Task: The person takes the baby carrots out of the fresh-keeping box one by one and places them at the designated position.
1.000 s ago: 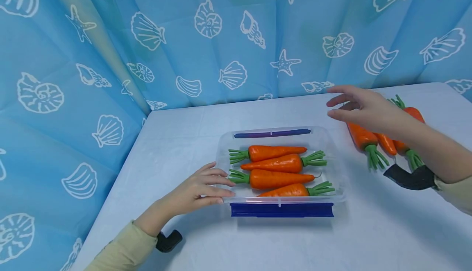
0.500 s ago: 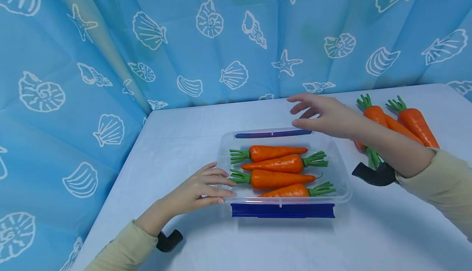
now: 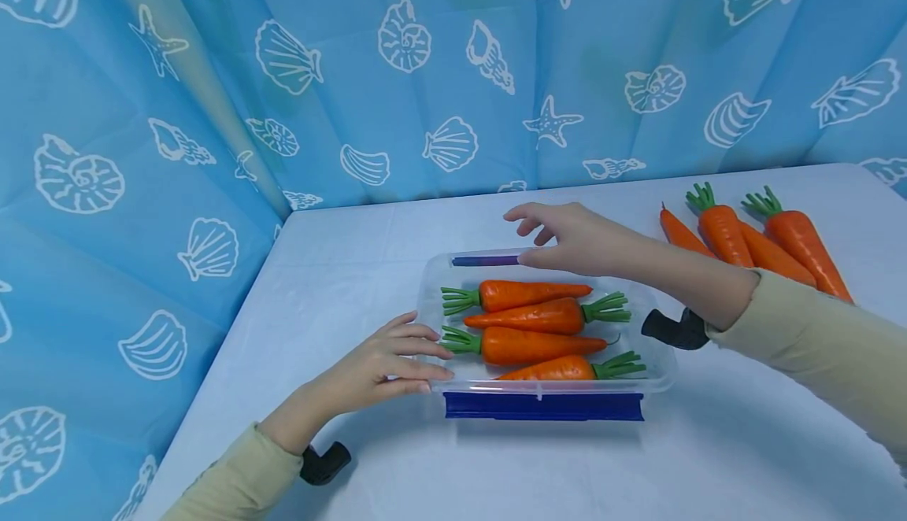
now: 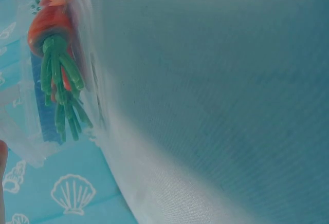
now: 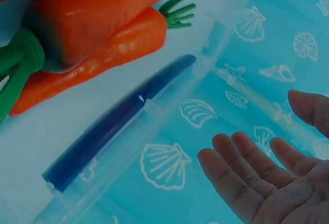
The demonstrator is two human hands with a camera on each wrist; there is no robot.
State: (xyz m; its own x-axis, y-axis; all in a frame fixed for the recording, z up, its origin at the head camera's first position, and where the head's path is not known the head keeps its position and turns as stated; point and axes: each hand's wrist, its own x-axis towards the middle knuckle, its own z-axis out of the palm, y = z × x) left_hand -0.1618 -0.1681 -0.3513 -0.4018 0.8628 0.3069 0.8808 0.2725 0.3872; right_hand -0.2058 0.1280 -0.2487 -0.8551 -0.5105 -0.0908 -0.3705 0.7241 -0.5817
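A clear plastic box [image 3: 660, 362] with blue side clips stands on the table and holds several carrots [image 3: 542, 345] with green tops, lying side by side in alternating directions. My left hand [image 3: 386, 360] rests its fingertips at the box's left rim near the front corner, fingers loosely extended. Over the box's back rim hovers my right hand [image 3: 567, 239], palm empty and fingers relaxed, covering the right part of the back blue clip [image 3: 485, 260]. The right wrist view shows that empty palm [image 5: 277, 188] beyond the back clip [image 5: 121, 118]. Carrot tops [image 4: 61, 80] show through the box wall in the left wrist view.
Several more carrots [image 3: 804, 242] lie in a loose group at the table's back right, partly behind the right forearm. A white cloth covers the table [image 3: 340, 269]. A blue curtain [image 3: 425, 72] with shell prints hangs behind and to the left.
My right hand has moved left, from above the loose carrots to above the box's back rim, staying empty. The left hand and the carrots in the box have stayed in place.
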